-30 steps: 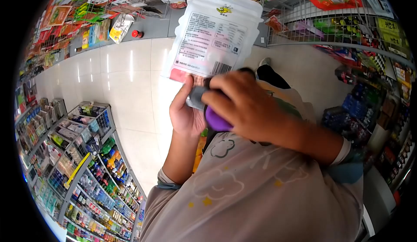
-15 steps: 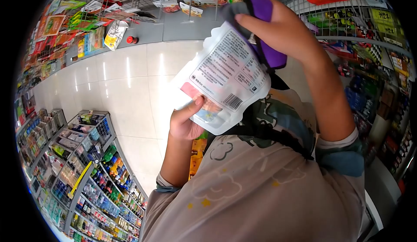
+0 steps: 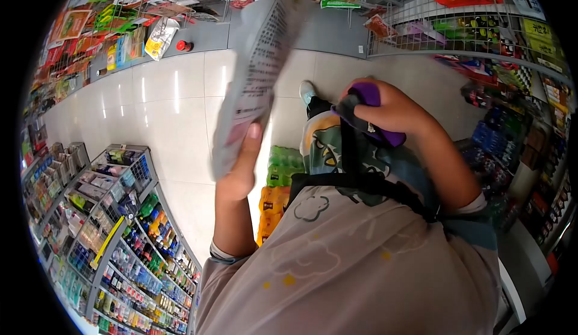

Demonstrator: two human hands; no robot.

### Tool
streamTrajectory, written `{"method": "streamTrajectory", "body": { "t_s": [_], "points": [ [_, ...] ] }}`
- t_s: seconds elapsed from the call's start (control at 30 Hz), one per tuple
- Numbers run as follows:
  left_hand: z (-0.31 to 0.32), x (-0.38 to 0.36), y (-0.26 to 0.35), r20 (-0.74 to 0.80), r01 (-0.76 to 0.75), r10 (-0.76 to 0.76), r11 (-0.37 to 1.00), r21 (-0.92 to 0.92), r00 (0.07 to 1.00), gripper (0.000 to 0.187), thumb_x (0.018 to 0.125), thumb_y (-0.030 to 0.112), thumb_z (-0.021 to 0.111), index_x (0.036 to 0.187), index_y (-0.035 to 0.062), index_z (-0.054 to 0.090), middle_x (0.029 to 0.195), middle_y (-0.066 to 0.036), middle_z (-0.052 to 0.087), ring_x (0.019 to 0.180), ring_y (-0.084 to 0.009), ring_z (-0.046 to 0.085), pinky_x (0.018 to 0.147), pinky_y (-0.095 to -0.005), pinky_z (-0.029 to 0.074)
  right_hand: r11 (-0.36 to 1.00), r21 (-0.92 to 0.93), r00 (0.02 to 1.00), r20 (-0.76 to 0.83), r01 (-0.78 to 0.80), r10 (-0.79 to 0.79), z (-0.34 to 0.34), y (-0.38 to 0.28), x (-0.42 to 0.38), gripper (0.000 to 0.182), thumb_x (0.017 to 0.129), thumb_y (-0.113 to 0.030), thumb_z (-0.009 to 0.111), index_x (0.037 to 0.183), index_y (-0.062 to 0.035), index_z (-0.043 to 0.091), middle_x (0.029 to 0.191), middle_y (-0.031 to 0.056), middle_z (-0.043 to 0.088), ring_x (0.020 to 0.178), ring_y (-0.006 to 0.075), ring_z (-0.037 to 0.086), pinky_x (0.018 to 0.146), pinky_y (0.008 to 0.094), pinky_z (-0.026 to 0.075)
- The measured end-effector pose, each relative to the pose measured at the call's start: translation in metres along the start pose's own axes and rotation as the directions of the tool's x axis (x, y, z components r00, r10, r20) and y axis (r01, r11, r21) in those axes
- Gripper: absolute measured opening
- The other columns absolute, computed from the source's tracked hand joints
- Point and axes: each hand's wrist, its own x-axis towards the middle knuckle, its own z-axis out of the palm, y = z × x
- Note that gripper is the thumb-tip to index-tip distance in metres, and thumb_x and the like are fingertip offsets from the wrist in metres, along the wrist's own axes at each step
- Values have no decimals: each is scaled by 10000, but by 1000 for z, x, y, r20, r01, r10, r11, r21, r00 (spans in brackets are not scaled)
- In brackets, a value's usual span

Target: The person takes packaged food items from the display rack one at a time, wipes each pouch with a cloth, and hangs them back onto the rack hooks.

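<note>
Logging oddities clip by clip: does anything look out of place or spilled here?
Possibly: a small red item sits alone on the grey ledge, and the white-and-yellow packet near it tilts askew. No spill shows.

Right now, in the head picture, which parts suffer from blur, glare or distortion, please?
Head view: the package in the left hand looks smeared, its small print hard to read; head view: long bright glare streaks lie on the pale floor; head view: wide-angle distortion tilts and curves the lower-left shelves, and the picture's corners are black.
</note>
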Motion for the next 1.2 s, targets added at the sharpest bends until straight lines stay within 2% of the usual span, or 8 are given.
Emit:
{"method": "streamTrajectory", "body": {
  "t_s": [0.13,0.23,0.43,0.5,0.77,0.93,1.07,1.2],
  "points": [
    [15,29,-12,351,-577,460,602,553,816,722,817,37,733,1493,193,535,1561,-258,420,1434,-462,413,1162,-502,341,883,424,979,-129,199,-159,24,-17,-13,331,939,-226,694,1198,-23,655,1120,74,698,1035,148,652,933,299,517],
    [34,27,-14,557,-648,335,320,691,760,780,644,83,815,1373,313,662,1573,-219,415,1409,-482,417,1121,-572,368,841,491,972,-175,225,-158,35,-21,-17,400,982,-335,723,1210,-11,673,1103,28,706,984,80,631,884,246,508],
    [38,24,3,610,-623,169,370,689,774,795,618,151,886,1375,249,667,1614,-238,347,1477,-501,325,1154,-554,346,800,555,958,-275,230,-85,42,-30,-18,340,984,-196,699,1256,4,658,1167,32,704,1039,73,630,935,253,495],
    [32,22,3,615,-522,110,656,546,781,897,574,236,951,1413,269,636,1632,-228,313,1494,-508,280,1181,-564,310,852,474,960,-255,224,-111,41,-27,-19,336,983,-153,685,1273,12,649,1181,33,703,1062,83,632,949,264,494],
    [-26,30,12,544,-324,190,932,161,817,963,591,395,976,1427,93,606,1519,-200,505,1442,-401,426,1173,-517,347,870,445,970,-203,214,-135,33,-27,-10,309,974,-136,695,1247,3,662,1153,28,706,1044,81,629,939,272,492],
    [-32,37,-17,-73,-143,137,986,-88,988,569,1021,245,589,1507,2,421,1501,-212,501,1395,-333,495,1149,-467,396,873,476,994,-35,107,-102,21,-33,-15,249,944,-131,734,1162,-21,689,1084,7,714,990,85,638,883,267,498],
    [-19,47,-36,227,284,-170,587,-758,959,612,1096,420,387,1541,1,352,1495,-225,502,1342,-328,538,1130,-443,432,849,521,988,62,87,-139,22,-34,-12,327,944,-131,733,1243,-15,669,1154,34,718,1053,103,650,949,273,498],
    [16,43,-64,319,466,-391,377,-800,863,670,1068,477,433,1561,34,340,1557,-217,442,1352,-346,523,1105,-472,456,856,515,986,116,41,-117,25,-25,-6,418,938,-159,755,1311,-16,632,1217,49,702,1094,110,641,961,284,505]
  ]
}}
